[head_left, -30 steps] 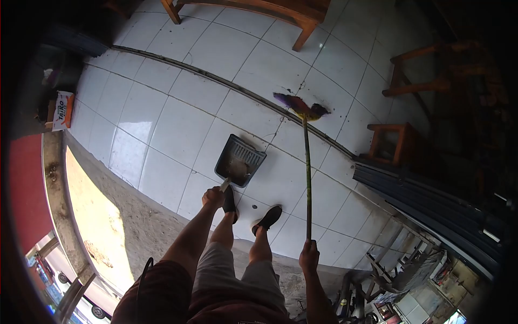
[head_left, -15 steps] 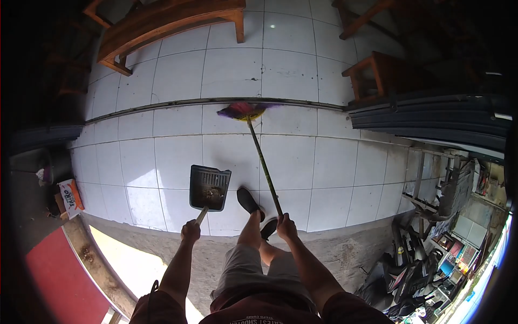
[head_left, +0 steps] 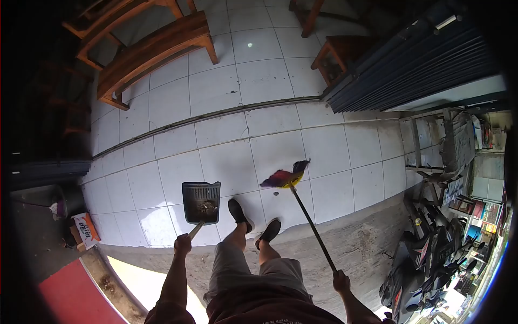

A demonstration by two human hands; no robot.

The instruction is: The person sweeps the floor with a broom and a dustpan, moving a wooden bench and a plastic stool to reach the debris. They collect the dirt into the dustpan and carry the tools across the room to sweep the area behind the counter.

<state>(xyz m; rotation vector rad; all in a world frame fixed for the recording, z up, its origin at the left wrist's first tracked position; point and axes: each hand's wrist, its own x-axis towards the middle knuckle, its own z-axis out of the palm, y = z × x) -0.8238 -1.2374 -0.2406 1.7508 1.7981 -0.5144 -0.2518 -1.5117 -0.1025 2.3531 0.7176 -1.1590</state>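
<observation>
Broom point(head_left: 286, 177) head near tile edge point(head_left: 324, 213), right of dustpan point(head_left: 201, 202)

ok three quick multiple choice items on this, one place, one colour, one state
1. Where is the dustpan relative to the broom head? A) left of it B) right of it C) on it
2. What colour are the shoes? A) white B) black C) red
3. The right hand is: A) hanging free B) on a bench C) gripping the broom handle

1 A: dustpan shows left of the shoes, broom head right.
2 B: both look black against white tiles.
3 C: it closes round the handle's end.
</observation>
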